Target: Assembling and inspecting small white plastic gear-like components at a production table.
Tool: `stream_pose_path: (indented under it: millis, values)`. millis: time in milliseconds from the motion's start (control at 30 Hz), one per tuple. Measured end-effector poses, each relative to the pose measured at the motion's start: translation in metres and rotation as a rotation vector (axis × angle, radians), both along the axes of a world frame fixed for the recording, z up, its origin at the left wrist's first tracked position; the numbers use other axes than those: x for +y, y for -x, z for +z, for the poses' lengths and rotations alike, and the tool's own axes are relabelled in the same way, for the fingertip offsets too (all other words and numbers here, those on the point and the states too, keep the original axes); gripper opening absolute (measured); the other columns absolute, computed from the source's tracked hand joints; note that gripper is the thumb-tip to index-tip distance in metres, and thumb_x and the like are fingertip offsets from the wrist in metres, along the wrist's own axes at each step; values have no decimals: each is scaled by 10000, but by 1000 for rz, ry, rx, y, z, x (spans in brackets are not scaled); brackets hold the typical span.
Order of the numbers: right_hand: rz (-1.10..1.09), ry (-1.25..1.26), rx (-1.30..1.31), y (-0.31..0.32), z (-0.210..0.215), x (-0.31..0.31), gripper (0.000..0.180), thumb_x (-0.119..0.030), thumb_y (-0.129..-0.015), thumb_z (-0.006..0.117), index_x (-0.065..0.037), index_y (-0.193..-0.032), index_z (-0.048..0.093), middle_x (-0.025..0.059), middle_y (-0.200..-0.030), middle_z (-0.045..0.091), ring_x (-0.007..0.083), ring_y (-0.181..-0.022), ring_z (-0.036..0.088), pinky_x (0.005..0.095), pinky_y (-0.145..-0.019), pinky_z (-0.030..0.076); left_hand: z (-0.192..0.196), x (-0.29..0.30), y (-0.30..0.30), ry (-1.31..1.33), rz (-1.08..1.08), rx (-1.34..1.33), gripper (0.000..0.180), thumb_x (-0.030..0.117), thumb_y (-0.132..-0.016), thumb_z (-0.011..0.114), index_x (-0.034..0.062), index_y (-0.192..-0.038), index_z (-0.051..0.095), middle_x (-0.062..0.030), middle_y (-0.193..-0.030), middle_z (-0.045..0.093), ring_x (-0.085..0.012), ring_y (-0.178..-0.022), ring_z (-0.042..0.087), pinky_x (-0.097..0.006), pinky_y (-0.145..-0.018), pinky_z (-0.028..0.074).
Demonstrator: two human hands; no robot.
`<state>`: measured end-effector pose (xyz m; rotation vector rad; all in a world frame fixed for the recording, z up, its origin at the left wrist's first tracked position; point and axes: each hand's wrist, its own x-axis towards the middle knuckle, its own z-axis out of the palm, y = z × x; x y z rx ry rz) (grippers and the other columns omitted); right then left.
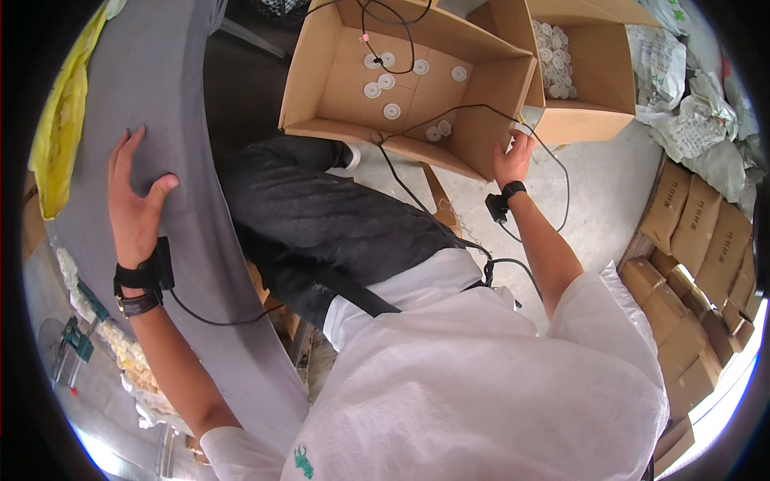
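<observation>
My left hand lies on the grey cloth, fingers stretched and thumb apart, with nothing in it. Off to the right, my right hand is beside the outer corner of an open cardboard box. Its fingers are bent together, and something small and white shows at the fingertips, too little of it to name. Inside the box lie several white round discs, loosely scattered on the bottom. A black band with a small device is strapped on each wrist.
A second cardboard box behind holds a heap of white discs. Black cables hang across the first box and my lap. White plastic bags and stacked brown cartons stand at right. Yellow cloth lies far left.
</observation>
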<state>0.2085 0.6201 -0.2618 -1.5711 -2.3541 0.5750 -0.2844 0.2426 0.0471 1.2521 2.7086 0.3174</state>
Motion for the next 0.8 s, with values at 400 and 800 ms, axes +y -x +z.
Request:
stream_pose_path:
  millis: [400, 800]
  values:
    - [689, 552, -667, 71, -51, 0, 299, -232, -883, 617, -7, -1014, 764, 277, -1078, 726, 445, -1054, 699, 507, -945, 556, 8, 18, 8, 13, 17, -56, 756, 344, -761, 878, 74, -1405, 589, -200, -1491, 537, -425, -1397, 483, -476, -1154, 403]
    - [1320, 429, -1452, 37, -222, 41, 366, -283, -1006, 502, -86, -1124, 786, 211, -1178, 747, 359, -1124, 717, 476, -958, 560, 3, 13, 0, 47, 153, -3, 822, 383, -736, 869, 128, -1457, 566, -153, -1527, 521, -399, -1411, 489, -506, -1179, 399]
